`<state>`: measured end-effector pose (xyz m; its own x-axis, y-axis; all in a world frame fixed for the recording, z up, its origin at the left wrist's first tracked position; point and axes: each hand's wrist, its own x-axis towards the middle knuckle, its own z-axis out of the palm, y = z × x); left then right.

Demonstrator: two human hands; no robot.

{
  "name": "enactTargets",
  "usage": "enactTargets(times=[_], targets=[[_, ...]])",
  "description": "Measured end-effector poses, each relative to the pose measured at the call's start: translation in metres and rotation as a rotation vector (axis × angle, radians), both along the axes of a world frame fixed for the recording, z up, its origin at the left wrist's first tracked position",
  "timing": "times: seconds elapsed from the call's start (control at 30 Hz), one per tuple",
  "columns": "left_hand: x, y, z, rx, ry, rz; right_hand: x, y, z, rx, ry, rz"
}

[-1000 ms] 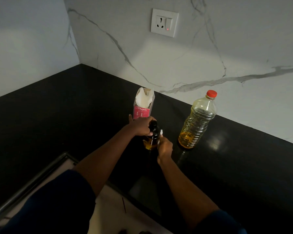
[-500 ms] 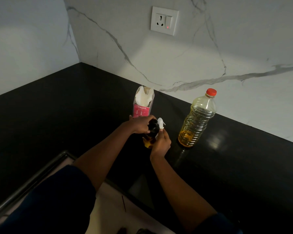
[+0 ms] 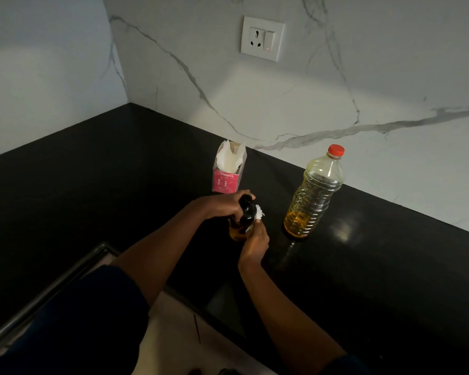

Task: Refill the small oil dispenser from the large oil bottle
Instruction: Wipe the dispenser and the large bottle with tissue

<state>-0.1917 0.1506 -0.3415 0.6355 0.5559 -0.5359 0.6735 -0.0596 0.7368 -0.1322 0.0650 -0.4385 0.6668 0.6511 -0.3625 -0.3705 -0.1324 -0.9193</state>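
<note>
A: Why is the left hand [image 3: 222, 205] curling round the small oil dispenser [image 3: 245, 215] at its top?

B: Probably steadying it on the desk [image 3: 119, 171] while the right hand [image 3: 255, 243] is pinching a tissue [image 3: 260, 212] against its side. The large oil bottle [image 3: 313, 196] is standing capped, near on the right.

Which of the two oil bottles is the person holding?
The small dark dispenser, gripped near its top by the left hand; the right hand holds a white tissue against it. The large red-capped bottle stands apart, untouched.

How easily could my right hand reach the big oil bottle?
Probably yes: the oil bottle stands just right of the right hand, nothing between them, though its fingers pinch a tissue.
</note>
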Motion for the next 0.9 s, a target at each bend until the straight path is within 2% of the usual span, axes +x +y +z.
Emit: enactTargets(times=[0.13,0.2,0.27,0.37,0.43,0.53,0.6,0.77,0.9], targets=[[0.001,-0.006,-0.015,0.192,-0.056,0.034,0.001,0.0,0.015,0.158,-0.052,-0.066],[0.002,-0.009,-0.018,0.27,-0.122,0.131,0.005,0.002,0.02,0.197,-0.043,-0.057],[0.002,-0.009,-0.019,0.364,-0.111,0.228,0.01,0.004,0.021,0.196,-0.045,-0.032],[0.005,-0.008,-0.019,0.569,0.158,0.229,0.015,0.004,0.013,0.141,-0.037,-0.017],[0.007,-0.009,-0.017,0.635,0.333,0.199,0.016,0.002,0.005,0.061,-0.029,0.008],[0.012,-0.013,-0.011,0.672,0.499,0.191,0.018,0.002,-0.003,-0.069,-0.009,0.045],[0.015,-0.016,-0.009,0.706,0.545,0.181,0.018,0.003,-0.001,-0.096,0.007,0.046],[0.018,-0.02,-0.002,0.684,0.564,0.121,0.019,0.009,0.01,0.035,0.006,0.013],[0.01,-0.012,0.003,0.566,0.455,-0.005,0.022,0.012,0.015,0.189,0.023,0.043]])
